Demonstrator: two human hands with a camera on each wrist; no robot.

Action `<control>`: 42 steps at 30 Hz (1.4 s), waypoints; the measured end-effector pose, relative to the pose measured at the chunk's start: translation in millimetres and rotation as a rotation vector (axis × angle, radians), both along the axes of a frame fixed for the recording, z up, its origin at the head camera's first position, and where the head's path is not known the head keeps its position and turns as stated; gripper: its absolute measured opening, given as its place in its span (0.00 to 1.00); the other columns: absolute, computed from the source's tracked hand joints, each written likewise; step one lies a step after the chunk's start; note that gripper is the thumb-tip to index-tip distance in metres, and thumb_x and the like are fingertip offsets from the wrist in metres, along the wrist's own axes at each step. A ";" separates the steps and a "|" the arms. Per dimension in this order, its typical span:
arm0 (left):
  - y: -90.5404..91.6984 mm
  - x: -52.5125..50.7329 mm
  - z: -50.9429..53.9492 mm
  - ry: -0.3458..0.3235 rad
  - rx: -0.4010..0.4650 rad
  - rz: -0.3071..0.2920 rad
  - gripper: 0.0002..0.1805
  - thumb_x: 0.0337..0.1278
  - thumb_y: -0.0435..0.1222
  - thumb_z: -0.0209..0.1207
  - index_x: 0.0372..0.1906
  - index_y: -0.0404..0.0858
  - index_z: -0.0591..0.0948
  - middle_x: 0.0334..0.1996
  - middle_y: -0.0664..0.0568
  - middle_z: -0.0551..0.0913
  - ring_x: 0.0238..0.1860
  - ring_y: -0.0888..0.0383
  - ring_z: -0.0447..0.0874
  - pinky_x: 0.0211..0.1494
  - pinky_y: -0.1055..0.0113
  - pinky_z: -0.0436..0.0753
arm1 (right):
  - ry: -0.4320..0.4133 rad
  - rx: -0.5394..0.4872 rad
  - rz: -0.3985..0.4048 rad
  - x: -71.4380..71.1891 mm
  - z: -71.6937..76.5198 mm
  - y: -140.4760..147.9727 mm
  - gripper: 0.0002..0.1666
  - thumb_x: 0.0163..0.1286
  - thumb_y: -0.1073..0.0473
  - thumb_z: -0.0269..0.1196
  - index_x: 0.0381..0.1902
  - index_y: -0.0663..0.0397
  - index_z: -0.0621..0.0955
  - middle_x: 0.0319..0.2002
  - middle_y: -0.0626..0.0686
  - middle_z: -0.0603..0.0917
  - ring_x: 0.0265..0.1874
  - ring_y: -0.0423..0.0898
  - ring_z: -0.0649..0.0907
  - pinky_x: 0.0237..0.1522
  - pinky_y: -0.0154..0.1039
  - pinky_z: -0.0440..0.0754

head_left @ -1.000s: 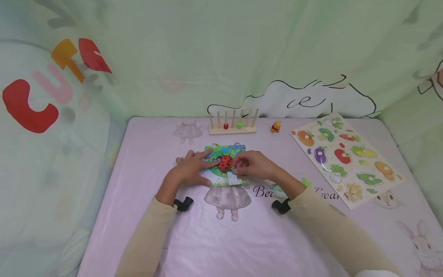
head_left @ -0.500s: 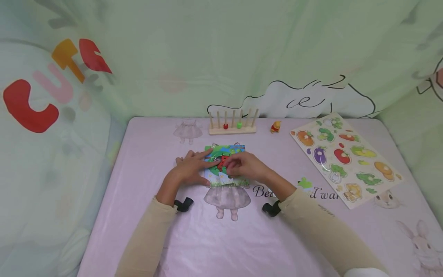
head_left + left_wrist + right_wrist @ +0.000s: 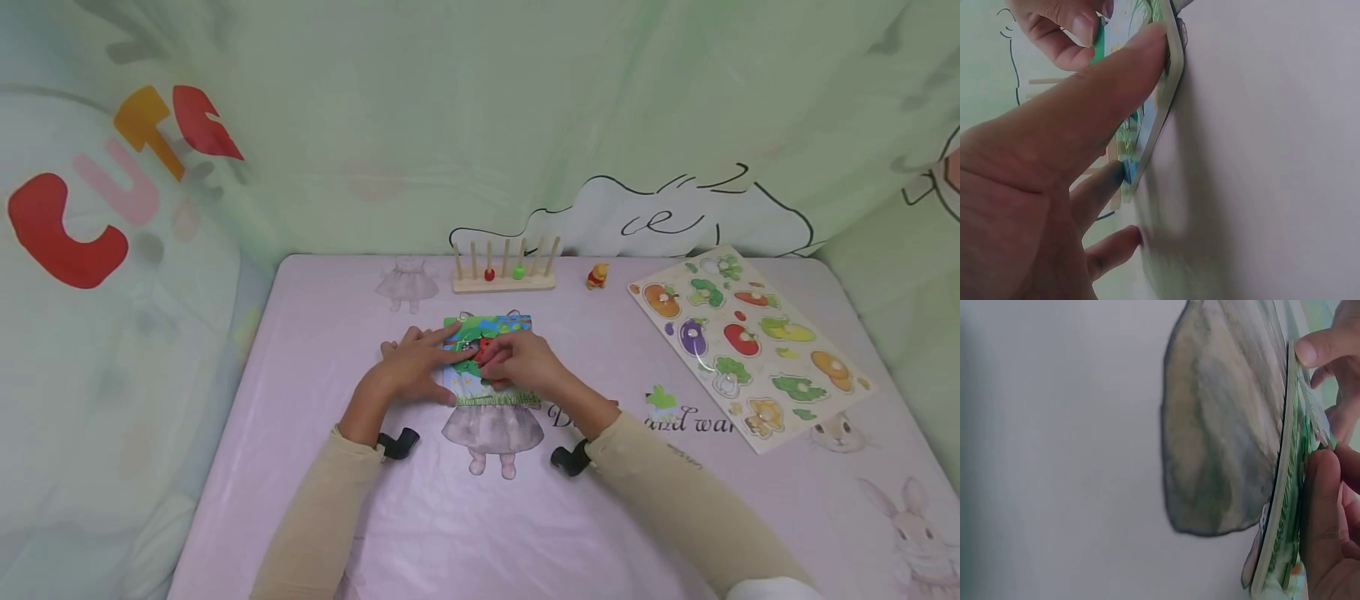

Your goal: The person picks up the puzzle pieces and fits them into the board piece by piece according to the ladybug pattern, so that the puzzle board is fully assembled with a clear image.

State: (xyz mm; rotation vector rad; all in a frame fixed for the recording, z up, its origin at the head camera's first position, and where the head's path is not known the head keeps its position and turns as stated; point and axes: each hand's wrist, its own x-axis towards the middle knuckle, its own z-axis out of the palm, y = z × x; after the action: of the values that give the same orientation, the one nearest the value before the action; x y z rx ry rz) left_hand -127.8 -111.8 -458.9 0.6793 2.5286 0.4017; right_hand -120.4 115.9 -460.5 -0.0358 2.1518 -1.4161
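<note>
A small ladybug jigsaw board (image 3: 491,323) lies near the middle of the table. My left hand (image 3: 412,367) is spread over its left side. The left thumb (image 3: 1147,44) presses the board's front edge, and other left fingers reach its far side. With thumb and fingertips, my right hand (image 3: 528,362) pinches a jigsaw piece (image 3: 1317,419), pale with green, over the lower part of the board. In the right wrist view the piece stands tilted, one end raised from the board. The right fingers cover part of the ladybug.
Loose green jigsaw pieces (image 3: 660,400) lie to the right. Behind the board stands a wooden peg rack (image 3: 504,285) with a red bead (image 3: 489,275) and a green bead (image 3: 518,272). A small bear figure (image 3: 597,275) and a vegetable puzzle board (image 3: 761,367) are further right.
My right hand has moved left across the board, bringing the pinched piece from the right side toward the lower middle. The left hand has stayed in place.
</note>
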 end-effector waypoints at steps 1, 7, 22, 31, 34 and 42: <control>0.0 0.0 0.1 -0.001 -0.002 0.000 0.46 0.50 0.55 0.74 0.75 0.68 0.66 0.84 0.62 0.46 0.66 0.46 0.63 0.55 0.36 0.67 | -0.004 -0.004 -0.010 -0.3 -1.2 -1.2 0.09 0.63 0.68 0.71 0.42 0.63 0.86 0.32 0.54 0.90 0.25 0.42 0.88 0.34 0.38 0.89; -0.9 -0.6 -2.1 0.000 -0.005 -0.004 0.46 0.50 0.55 0.74 0.75 0.68 0.67 0.84 0.62 0.46 0.66 0.46 0.63 0.54 0.37 0.67 | 0.018 0.022 -0.042 -1.1 -4.9 -7.8 0.09 0.60 0.67 0.74 0.37 0.64 0.86 0.27 0.54 0.90 0.22 0.41 0.88 0.30 0.36 0.88; -1.7 0.1 -3.8 0.019 -0.008 -0.008 0.46 0.49 0.56 0.74 0.75 0.70 0.65 0.84 0.64 0.46 0.67 0.45 0.63 0.54 0.36 0.68 | 0.071 0.096 -0.078 -3.8 -8.2 -21.0 0.09 0.54 0.67 0.77 0.29 0.62 0.85 0.20 0.50 0.87 0.20 0.41 0.88 0.26 0.32 0.86; -3.2 1.1 -5.5 0.009 -0.009 0.008 0.46 0.49 0.56 0.74 0.75 0.70 0.65 0.84 0.63 0.45 0.69 0.45 0.62 0.55 0.36 0.67 | 0.151 0.133 -0.021 -1.8 -6.4 -20.7 0.09 0.56 0.63 0.77 0.29 0.61 0.85 0.19 0.50 0.86 0.17 0.40 0.86 0.24 0.30 0.82; -6.1 2.4 -6.5 0.005 0.003 0.015 0.48 0.49 0.57 0.74 0.76 0.68 0.63 0.84 0.64 0.44 0.73 0.44 0.59 0.59 0.34 0.65 | 0.245 0.230 0.057 1.2 -3.9 -15.0 0.08 0.59 0.58 0.76 0.34 0.54 0.88 0.20 0.46 0.86 0.20 0.38 0.83 0.26 0.31 0.78; -12.7 7.5 -13.5 0.075 0.100 0.104 0.44 0.61 0.57 0.66 0.79 0.55 0.62 0.84 0.58 0.47 0.81 0.45 0.55 0.69 0.30 0.61 | 0.351 0.408 0.249 6.9 -4.3 -3.1 0.25 0.59 0.52 0.77 0.55 0.47 0.88 0.24 0.45 0.84 0.25 0.40 0.77 0.24 0.34 0.71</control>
State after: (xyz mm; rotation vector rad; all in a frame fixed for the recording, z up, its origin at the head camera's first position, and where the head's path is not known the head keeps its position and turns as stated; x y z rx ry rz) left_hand -120.3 -124.6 -472.5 0.6113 2.6368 0.5517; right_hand -113.5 112.8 -464.8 -0.4100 2.5773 -0.8606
